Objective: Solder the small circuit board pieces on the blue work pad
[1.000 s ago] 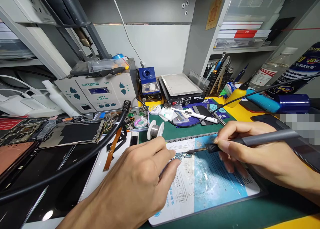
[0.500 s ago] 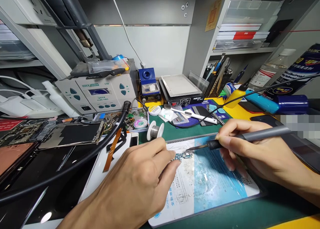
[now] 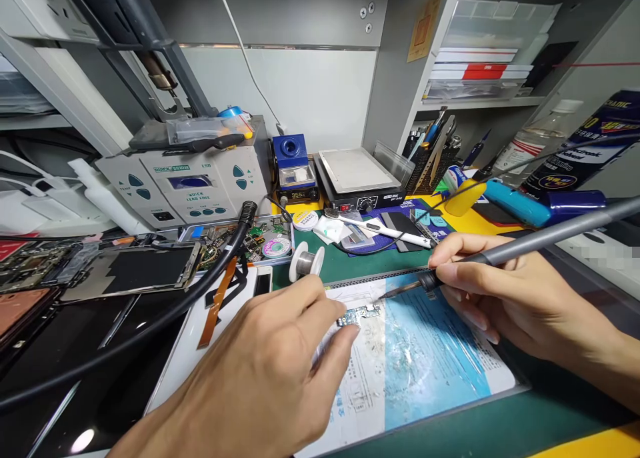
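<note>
My right hand [image 3: 505, 291] grips a grey soldering iron [image 3: 540, 239] like a pen; its tip hovers just right of and above a small circuit board [image 3: 357, 315]. My left hand [image 3: 265, 378] is curled, thumb and forefinger pinched at the board's left end, holding it slightly off a blue and white work mat [image 3: 420, 358]. A spool of solder wire [image 3: 306, 261] stands just behind my left thumb.
A grey rework station [image 3: 190, 185] and a blue soldering station [image 3: 295, 168] stand at the back, with a hot plate [image 3: 357, 175] beside them. Opened phones [image 3: 130, 271] and a black hose [image 3: 150, 325] lie left. Bottles [image 3: 550, 148] and a tool holder [image 3: 435, 151] crowd the right.
My left hand has lifted and shifted the small board slightly left. The soldering iron's tip has risen off the board and its handle now tilts up higher.
</note>
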A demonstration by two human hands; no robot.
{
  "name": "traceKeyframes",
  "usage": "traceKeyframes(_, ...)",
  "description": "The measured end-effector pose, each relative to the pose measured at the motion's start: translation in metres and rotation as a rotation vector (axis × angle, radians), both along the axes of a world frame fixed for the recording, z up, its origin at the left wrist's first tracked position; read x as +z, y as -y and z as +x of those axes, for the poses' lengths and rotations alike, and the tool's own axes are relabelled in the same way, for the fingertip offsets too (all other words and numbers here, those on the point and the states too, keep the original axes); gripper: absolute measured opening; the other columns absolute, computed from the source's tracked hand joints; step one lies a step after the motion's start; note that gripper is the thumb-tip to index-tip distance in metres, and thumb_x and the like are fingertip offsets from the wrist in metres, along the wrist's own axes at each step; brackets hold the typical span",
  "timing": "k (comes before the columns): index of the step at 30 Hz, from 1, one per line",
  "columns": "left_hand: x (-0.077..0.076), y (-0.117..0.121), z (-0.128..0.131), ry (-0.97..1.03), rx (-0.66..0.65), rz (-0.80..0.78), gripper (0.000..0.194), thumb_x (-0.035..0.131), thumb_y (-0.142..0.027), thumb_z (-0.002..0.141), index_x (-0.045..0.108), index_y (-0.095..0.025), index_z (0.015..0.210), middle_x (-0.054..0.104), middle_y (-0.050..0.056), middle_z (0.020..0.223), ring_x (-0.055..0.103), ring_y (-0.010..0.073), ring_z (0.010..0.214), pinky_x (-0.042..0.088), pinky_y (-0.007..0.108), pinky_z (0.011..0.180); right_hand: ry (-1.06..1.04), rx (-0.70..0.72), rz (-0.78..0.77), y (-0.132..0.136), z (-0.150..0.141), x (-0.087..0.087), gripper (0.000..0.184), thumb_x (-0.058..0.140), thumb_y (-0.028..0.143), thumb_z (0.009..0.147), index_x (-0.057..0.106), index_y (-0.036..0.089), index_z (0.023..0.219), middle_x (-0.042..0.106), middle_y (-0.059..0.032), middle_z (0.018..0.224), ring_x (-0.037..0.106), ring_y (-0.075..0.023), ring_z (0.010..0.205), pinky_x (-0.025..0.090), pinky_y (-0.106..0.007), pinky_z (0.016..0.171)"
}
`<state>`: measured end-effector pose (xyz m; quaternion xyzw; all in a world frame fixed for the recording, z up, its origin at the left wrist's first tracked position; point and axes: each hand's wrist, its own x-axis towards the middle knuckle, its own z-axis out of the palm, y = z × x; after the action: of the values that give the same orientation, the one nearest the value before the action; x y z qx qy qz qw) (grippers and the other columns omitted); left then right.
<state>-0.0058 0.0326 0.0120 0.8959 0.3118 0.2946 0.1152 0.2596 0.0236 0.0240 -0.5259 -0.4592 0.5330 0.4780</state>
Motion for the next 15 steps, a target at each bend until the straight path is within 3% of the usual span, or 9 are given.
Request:
traceKeyframes(10, -0.0008, 0.0, 0.0018, 0.002, -0.005, 0.01, 0.017, 0.059, -0.011, 0.091, 0.071, -0.015, 0.103, 0.057, 0.003, 0.079, 0.053, 0.0167, 0.068, 0.044, 0.031, 0.06, 0.25, -0.021, 0.027, 0.0082, 0.0023, -0.0062, 0.03, 0.079, 0.05, 0.077, 0.07, 0.021, 0.081, 0.05, 0.0053, 0.04, 0.037, -0.007, 0.031, 0.031, -0.014, 0.028)
traceKeyframes(15, -0.0013, -0.0006, 0.0032, 0.025, -0.011, 0.027, 0.017, 0.059, -0.009, 0.091, 0.072, -0.015, 0.101, 0.056, 0.003, 0.078, 0.052, 0.0163, 0.067, 0.043, 0.03, 0.059, 0.281, -0.035, 0.053, 0.0085, 0.0024, -0.0087, 0.032, 0.079, 0.052, 0.074, 0.069, 0.022, 0.078, 0.05, 0.0046, 0.04, 0.039, -0.0085, 0.029, 0.031, -0.016, 0.026)
